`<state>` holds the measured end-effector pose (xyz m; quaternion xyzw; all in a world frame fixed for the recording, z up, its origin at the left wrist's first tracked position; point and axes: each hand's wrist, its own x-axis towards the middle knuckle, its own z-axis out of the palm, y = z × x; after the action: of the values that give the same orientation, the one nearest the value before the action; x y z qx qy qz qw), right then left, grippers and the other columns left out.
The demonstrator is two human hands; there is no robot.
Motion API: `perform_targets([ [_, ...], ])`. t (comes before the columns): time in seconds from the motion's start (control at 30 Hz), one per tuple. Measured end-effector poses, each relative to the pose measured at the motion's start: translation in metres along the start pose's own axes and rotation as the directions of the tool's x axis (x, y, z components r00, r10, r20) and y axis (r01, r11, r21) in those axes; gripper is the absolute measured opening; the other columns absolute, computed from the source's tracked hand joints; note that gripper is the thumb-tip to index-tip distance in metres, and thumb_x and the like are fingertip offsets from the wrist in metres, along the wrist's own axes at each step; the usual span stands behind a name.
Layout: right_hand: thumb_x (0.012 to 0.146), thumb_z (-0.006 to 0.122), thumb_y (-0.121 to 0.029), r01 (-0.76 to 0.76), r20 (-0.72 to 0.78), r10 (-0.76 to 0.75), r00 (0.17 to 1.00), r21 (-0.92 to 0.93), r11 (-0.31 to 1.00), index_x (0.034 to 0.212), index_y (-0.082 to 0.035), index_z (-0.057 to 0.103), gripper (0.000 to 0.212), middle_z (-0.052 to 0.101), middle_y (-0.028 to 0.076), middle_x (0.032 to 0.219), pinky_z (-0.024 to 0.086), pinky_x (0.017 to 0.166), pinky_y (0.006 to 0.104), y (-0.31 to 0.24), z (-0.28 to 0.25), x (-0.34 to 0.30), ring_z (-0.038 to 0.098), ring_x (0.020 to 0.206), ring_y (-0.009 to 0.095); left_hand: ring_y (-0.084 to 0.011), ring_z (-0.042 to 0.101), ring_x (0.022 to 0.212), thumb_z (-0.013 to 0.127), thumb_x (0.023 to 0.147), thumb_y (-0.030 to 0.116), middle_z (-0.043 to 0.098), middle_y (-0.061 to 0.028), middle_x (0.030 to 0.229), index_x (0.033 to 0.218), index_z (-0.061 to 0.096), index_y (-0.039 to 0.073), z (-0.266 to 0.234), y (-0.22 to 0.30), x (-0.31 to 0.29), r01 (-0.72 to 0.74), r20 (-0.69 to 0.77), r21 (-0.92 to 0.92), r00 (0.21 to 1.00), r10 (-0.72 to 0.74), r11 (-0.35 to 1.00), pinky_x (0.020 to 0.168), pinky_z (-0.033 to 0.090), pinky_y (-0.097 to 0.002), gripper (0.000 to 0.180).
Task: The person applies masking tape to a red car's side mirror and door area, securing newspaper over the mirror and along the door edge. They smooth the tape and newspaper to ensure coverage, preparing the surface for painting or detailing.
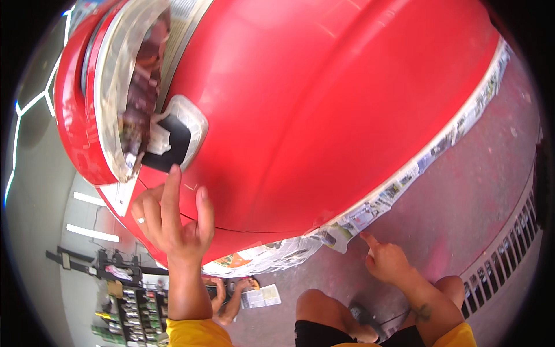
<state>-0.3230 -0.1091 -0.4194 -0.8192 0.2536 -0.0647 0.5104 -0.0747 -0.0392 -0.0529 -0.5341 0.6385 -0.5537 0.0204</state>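
I wear short yellow sleeves (pixel 196 333), leaving my forearms (pixel 189 289) bare; a small ring (pixel 141 220) glints on my left hand (pixel 179 222); a dark tattoo (pixel 424 313) marks the right forearm; black shorts (pixel 317 335), a dark shoe (pixel 364 316).

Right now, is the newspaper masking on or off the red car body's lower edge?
On: newspaper masking lines the red car body, a flap jutting near the right hand.

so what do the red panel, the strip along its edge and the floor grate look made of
Red panel: probably painted metal, glossy from its highlights, though plastic is possible.
Edge strip: likely newspaper, matte and creased, with print showing.
Floor grate: perhaps metal, going by its slim bars; finish unclear.
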Motion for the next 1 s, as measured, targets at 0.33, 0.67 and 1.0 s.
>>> perform_targets([
  [0.33, 0.091, 0.065, -0.021, 0.248, 0.226, -0.223, 0.948, -0.088, 0.965, 0.149, -0.006, 0.059, 0.061, 0.078, 0.024, 0.097, 0.06, 0.088, 0.056, 0.027, 0.019, 0.03, 0.076, 0.092, 0.045, -0.0267, 0.048, 0.091, 0.085, 0.088, 0.051, 0.055, -0.0066, 0.098, 0.154, 0.058, 0.0, 0.051, 0.008, -0.013, 0.126, -0.113, 0.281, 0.989, -0.097, 0.951, 0.084, 0.04, -0.0423, 0.088],
  [0.67, 0.09, 0.067, -0.023, 0.198, 0.273, -0.155, 0.949, -0.137, 0.971, 0.147, -0.007, 0.062, 0.059, 0.076, 0.029, 0.097, 0.06, 0.09, 0.0559, 0.048, 0.014, 0.021, 0.074, 0.093, 0.049, -0.0241, 0.051, 0.089, 0.087, 0.09, 0.031, 0.054, -0.0069, 0.095, 0.142, 0.07, 0.007, 0.037, -0.004, -0.021, 0.317, -0.283, -0.028, 0.907, -0.312, 0.948, 0.085, 0.043, -0.0394, 0.06],
  [1.0, 0.092, 0.066, -0.025, 0.153, 0.236, -0.111, 0.965, -0.167, 0.974, 0.148, -0.008, 0.062, 0.059, 0.076, 0.029, 0.096, 0.06, 0.088, 0.0556, 0.035, 0.021, 0.008, 0.074, 0.092, 0.049, -0.0273, 0.053, 0.092, 0.081, 0.095, 0.035, 0.053, -0.0095, 0.097, 0.158, 0.06, 0.02, 0.013, -0.003, -0.034, 0.46, -0.056, -0.068, 0.884, -0.464, 0.885, 0.083, 0.047, -0.0414, 0.068],
])
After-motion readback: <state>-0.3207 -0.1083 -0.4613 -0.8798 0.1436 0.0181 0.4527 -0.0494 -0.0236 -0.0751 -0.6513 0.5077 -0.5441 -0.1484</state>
